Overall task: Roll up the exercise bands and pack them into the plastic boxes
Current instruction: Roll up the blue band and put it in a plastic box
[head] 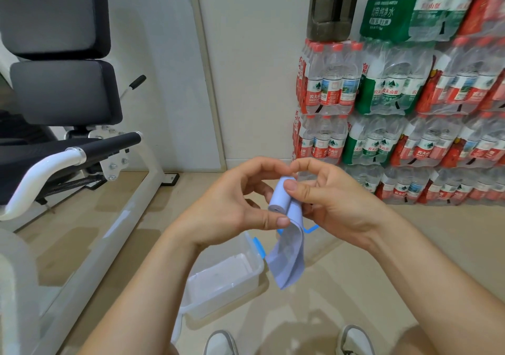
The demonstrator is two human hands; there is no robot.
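Beige floor (82,245) carries a clear plastic box (226,297). Above it, left hand (237,204) and right hand (330,199) both pinch the half-rolled lilac exercise band (282,199), tail hanging. Material appears light, limp, springy: grip the roll itself, or it likely unwinds.
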